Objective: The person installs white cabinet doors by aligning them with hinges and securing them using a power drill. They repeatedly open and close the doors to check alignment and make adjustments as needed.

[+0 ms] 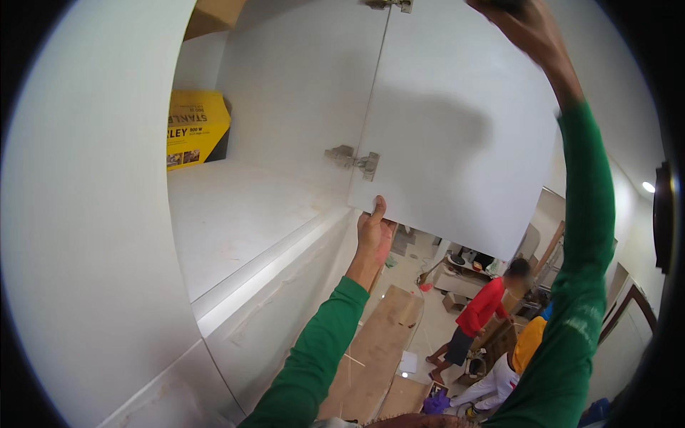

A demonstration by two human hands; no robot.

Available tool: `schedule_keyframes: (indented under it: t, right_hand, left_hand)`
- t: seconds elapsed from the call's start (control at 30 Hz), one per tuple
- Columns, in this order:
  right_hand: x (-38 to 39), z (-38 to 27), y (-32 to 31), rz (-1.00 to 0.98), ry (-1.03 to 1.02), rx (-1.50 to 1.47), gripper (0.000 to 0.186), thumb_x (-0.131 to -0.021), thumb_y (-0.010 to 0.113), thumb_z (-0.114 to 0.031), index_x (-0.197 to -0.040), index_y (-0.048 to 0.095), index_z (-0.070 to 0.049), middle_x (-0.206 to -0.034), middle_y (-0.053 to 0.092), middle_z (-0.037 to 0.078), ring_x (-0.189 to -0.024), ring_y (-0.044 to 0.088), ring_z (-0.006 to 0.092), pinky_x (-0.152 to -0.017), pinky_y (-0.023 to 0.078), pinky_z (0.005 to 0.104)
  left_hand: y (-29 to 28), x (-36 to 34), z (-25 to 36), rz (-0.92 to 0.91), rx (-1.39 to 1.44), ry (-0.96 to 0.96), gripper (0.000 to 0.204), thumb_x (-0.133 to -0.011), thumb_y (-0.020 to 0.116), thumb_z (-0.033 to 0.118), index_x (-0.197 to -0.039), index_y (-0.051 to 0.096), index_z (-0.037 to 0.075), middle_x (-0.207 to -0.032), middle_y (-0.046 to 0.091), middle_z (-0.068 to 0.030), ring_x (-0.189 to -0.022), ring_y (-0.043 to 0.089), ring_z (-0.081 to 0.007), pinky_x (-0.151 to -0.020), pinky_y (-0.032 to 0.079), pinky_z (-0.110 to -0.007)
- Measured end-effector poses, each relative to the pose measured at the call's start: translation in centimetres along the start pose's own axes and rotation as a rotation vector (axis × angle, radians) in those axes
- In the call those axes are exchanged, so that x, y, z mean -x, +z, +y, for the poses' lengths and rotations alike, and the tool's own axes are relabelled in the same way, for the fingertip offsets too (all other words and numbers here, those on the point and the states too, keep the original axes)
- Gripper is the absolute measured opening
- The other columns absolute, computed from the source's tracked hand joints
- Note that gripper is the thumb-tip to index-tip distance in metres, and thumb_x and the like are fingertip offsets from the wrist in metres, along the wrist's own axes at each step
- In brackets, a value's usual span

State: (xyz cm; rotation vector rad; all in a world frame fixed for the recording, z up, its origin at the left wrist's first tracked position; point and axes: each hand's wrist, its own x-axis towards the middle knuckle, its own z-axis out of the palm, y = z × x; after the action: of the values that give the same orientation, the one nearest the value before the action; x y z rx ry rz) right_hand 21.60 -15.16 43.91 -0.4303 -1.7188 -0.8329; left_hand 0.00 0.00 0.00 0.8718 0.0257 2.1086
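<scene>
A white cabinet door [449, 164] stands swung open beside the cabinet's white side panel [300, 93]. My left hand [375, 239] grips the door's lower edge near the hinge side, its thumb against the inner face. A metal hinge [367, 165] joins door and panel just above that hand, and another hinge [391, 5] shows at the top edge of the view. High on the right, my raised right hand [524, 32] is closed round a dark object [511, 3]. The view's edge cuts that object off, so its kind is hidden.
Inside the cabinet a yellow and black box [203, 132] sits on the white shelf [235, 207]. Far below, brown boards [378, 342] lie on the floor. Two people work there, one in a red top [479, 307], the other in yellow [526, 344], beside a cluttered desk [460, 274].
</scene>
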Motion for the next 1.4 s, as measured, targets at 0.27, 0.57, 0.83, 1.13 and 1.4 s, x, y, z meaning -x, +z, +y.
schedule_keyframes:
  t: [0.27, 0.57, 0.83, 1.13, 1.4]
  right_hand:
    - [29.0, 6.3, -7.7, 0.566, 0.146, -0.236, 0.031, -0.110, 0.073, -0.024, -0.131, 0.075, -0.001, -0.122, 0.076, 0.012, -0.106, 0.073, 0.0208, -0.102, 0.058, 0.0396]
    - [43.3, 4.7, -12.1, 0.792, 0.349, -0.985, 0.041, -0.116, 0.057, -0.030, -0.139, 0.053, 0.005, -0.095, 0.048, 0.006, -0.098, 0.050, 0.0217, -0.110, 0.042, 0.0479]
    - [44.0, 1.7, -5.0, 0.652, 0.350, -1.311, 0.048, -0.111, 0.064, -0.043, -0.136, 0.054, -0.003, -0.091, 0.054, 0.004, -0.092, 0.058, 0.0197, -0.099, 0.046, 0.0432]
    - [45.0, -5.6, 3.9, 0.520, 0.539, -1.373, 0.030, -0.111, 0.067, -0.021, -0.129, 0.061, 0.002, -0.092, 0.059, 0.005, -0.085, 0.059, 0.0176, -0.086, 0.052, 0.0379]
    - [50.3, -7.0, 10.7, 0.173, 0.735, -1.245, 0.020, -0.110, 0.069, -0.016, -0.124, 0.066, -0.002, -0.097, 0.067, 0.004, -0.089, 0.066, 0.0152, -0.087, 0.055, 0.0355]
  left_hand:
    - [3.2, 5.9, -2.8, -0.034, 0.056, -0.325, 0.043, -0.114, 0.066, 0.035, -0.143, 0.055, 0.005, -0.136, 0.063, -0.0085, -0.133, 0.061, -0.0300, -0.127, 0.047, -0.048]
    - [4.9, 12.5, 2.1, -0.016, 0.076, -0.220, 0.023, -0.115, 0.057, 0.019, -0.136, 0.060, 0.008, -0.133, 0.067, -0.0038, -0.133, 0.063, -0.0255, -0.125, 0.050, -0.046]
    - [6.4, 20.0, 8.1, 0.016, -0.287, 0.021, 0.054, -0.114, 0.064, 0.029, -0.161, 0.051, 0.004, -0.153, 0.064, -0.0126, -0.137, 0.064, -0.0263, -0.119, 0.053, -0.046]
    - [8.6, 22.9, 12.3, 0.271, -0.644, 0.359, 0.042, -0.115, 0.062, 0.043, -0.111, 0.072, 0.003, -0.098, 0.079, -0.0135, -0.089, 0.079, -0.0265, -0.087, 0.066, -0.046]
    - [8.8, 21.0, 14.5, 0.473, -0.601, 0.509, 0.045, -0.117, 0.058, 0.043, -0.121, 0.069, -0.001, -0.111, 0.076, -0.0165, -0.095, 0.074, -0.0267, -0.093, 0.062, -0.045]
